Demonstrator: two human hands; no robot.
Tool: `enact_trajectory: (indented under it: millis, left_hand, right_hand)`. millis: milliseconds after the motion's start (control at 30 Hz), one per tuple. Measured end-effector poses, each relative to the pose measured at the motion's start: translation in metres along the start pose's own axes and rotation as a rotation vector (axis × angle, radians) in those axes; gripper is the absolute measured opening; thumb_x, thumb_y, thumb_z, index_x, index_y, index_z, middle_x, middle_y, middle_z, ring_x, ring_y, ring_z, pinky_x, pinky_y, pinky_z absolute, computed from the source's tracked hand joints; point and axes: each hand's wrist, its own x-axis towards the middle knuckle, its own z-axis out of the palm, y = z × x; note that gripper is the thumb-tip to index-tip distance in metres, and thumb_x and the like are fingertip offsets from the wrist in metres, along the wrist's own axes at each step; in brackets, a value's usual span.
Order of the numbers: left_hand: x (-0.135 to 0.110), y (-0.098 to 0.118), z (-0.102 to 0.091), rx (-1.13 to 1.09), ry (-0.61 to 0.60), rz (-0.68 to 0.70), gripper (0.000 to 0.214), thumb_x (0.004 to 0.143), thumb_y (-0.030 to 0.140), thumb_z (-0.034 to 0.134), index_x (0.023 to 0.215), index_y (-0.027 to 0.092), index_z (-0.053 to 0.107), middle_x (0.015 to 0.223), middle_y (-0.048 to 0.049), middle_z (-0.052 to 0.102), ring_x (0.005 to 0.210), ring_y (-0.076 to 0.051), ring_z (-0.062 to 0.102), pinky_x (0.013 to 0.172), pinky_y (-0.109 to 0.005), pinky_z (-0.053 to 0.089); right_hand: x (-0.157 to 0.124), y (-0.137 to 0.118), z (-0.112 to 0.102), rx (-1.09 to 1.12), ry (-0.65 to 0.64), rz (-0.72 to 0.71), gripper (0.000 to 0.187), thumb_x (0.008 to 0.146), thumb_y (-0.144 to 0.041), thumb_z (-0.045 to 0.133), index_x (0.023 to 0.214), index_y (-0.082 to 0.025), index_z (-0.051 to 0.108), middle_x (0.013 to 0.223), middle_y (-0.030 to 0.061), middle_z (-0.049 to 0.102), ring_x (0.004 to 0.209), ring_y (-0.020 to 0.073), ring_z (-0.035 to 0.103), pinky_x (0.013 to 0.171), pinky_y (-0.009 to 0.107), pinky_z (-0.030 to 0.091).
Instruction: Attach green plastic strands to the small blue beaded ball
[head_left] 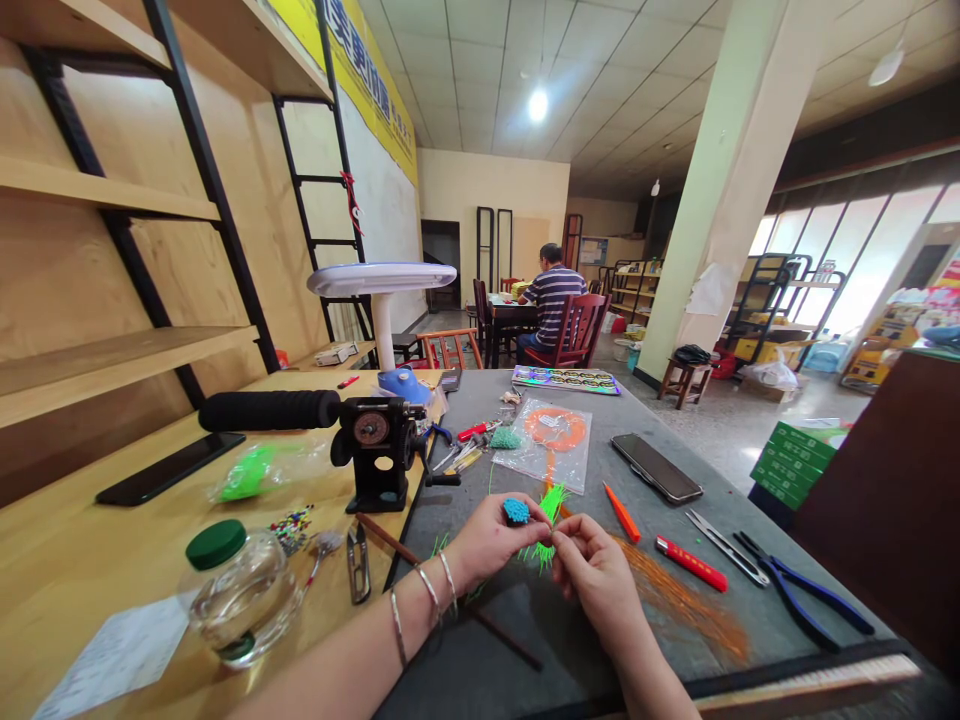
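Observation:
My left hand is closed around a small blue piece held between thumb and fingers, with bangles on the wrist. My right hand pinches a bundle of bright green strands just right of the blue piece. Both hands meet above the grey table, close to its near edge. Loose orange strands lie on the table to the right of my right hand.
A black hand-crank device stands left of my hands beside a glass jar with a green lid. A phone, red cutter, scissors and blue-handled pliers lie to the right. A person sits at a far table.

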Motion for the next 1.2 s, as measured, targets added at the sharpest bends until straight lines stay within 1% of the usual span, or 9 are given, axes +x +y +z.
enact_trajectory:
  millis: [200, 300, 400, 500, 667, 800, 900, 1033, 1200]
  left_hand:
    - [0.008, -0.002, -0.012, 0.031, 0.253, -0.004, 0.024, 0.064, 0.037, 0.073, 0.069, 0.014, 0.067, 0.064, -0.0004, 0.064, 0.064, -0.014, 0.055, 0.067, -0.027, 0.043]
    - [0.009, -0.002, -0.015, 0.076, 0.3, 0.006, 0.023, 0.065, 0.036, 0.072, 0.07, 0.013, 0.068, 0.066, -0.002, 0.065, 0.064, -0.015, 0.055, 0.066, -0.027, 0.044]
    - [0.006, 0.002, -0.013, 0.129, 0.333, 0.075, 0.025, 0.067, 0.033, 0.07, 0.083, 0.013, 0.07, 0.071, -0.0026, 0.066, 0.064, -0.014, 0.056, 0.063, -0.026, 0.044]
    - [0.0, 0.01, -0.005, 0.153, 0.293, 0.167, 0.027, 0.073, 0.029, 0.066, 0.095, 0.015, 0.066, 0.075, -0.002, 0.066, 0.065, -0.014, 0.058, 0.063, -0.024, 0.046]
    - [-0.012, 0.016, 0.007, 0.374, 0.062, 0.274, 0.017, 0.074, 0.023, 0.066, 0.09, 0.018, 0.067, 0.084, -0.0038, 0.072, 0.079, -0.018, 0.065, 0.075, -0.026, 0.047]
    - [-0.015, 0.012, 0.009, 0.468, 0.038, 0.287, 0.016, 0.077, 0.023, 0.064, 0.091, 0.02, 0.069, 0.085, -0.0037, 0.072, 0.079, -0.018, 0.065, 0.075, -0.026, 0.047]
    - [-0.012, 0.007, 0.008, 0.366, 0.056, 0.234, 0.016, 0.076, 0.027, 0.065, 0.089, 0.018, 0.069, 0.081, -0.0039, 0.072, 0.075, -0.017, 0.064, 0.071, -0.025, 0.047]
    - [-0.005, 0.0, 0.008, 0.068, 0.114, 0.127, 0.023, 0.067, 0.032, 0.074, 0.083, 0.015, 0.068, 0.079, -0.0055, 0.071, 0.075, -0.018, 0.063, 0.072, -0.027, 0.05]
    - [-0.002, -0.003, 0.008, -0.044, 0.132, 0.077, 0.03, 0.064, 0.038, 0.076, 0.08, 0.014, 0.069, 0.073, -0.0056, 0.07, 0.067, -0.016, 0.062, 0.067, -0.028, 0.05]
  right_hand:
    - [0.001, 0.002, -0.002, 0.019, 0.029, 0.046, 0.025, 0.072, -0.041, 0.06, 0.067, -0.021, 0.047, 0.04, -0.0071, 0.052, 0.033, 0.0058, 0.038, 0.036, 0.016, 0.029]
    - [0.0, 0.0, -0.002, 0.062, 0.04, 0.073, 0.024, 0.071, -0.04, 0.061, 0.067, -0.021, 0.047, 0.04, -0.0072, 0.052, 0.033, 0.006, 0.039, 0.036, 0.016, 0.028]
    - [0.001, -0.001, -0.003, 0.103, 0.07, 0.101, 0.027, 0.069, -0.042, 0.062, 0.066, -0.02, 0.048, 0.04, -0.0075, 0.051, 0.033, 0.0057, 0.038, 0.035, 0.016, 0.027]
    - [0.001, 0.0, -0.004, 0.14, 0.09, 0.124, 0.029, 0.068, -0.043, 0.064, 0.065, -0.02, 0.048, 0.041, -0.0076, 0.051, 0.033, 0.0049, 0.037, 0.035, 0.016, 0.025]
    - [0.001, -0.001, -0.003, 0.162, 0.071, 0.15, 0.031, 0.067, -0.045, 0.066, 0.064, -0.019, 0.049, 0.041, -0.0077, 0.05, 0.033, 0.0039, 0.035, 0.034, 0.015, 0.022]
    - [0.001, -0.001, -0.003, 0.154, 0.027, 0.146, 0.035, 0.067, -0.049, 0.068, 0.065, -0.018, 0.051, 0.041, -0.0077, 0.049, 0.032, 0.0032, 0.033, 0.035, 0.016, 0.021]
    - [0.001, 0.0, -0.003, 0.173, 0.042, 0.091, 0.038, 0.067, -0.052, 0.07, 0.067, -0.018, 0.053, 0.045, -0.0069, 0.051, 0.034, 0.0035, 0.034, 0.035, 0.016, 0.021]
    - [-0.001, -0.002, -0.003, 0.244, 0.1, -0.008, 0.039, 0.067, -0.049, 0.073, 0.087, -0.019, 0.059, 0.066, -0.0029, 0.061, 0.045, 0.0074, 0.049, 0.039, 0.017, 0.033]
    - [-0.002, -0.004, -0.001, 0.249, -0.069, 0.096, 0.044, 0.067, -0.049, 0.073, 0.096, -0.019, 0.06, 0.071, -0.0005, 0.064, 0.042, 0.0074, 0.049, 0.037, 0.018, 0.034]
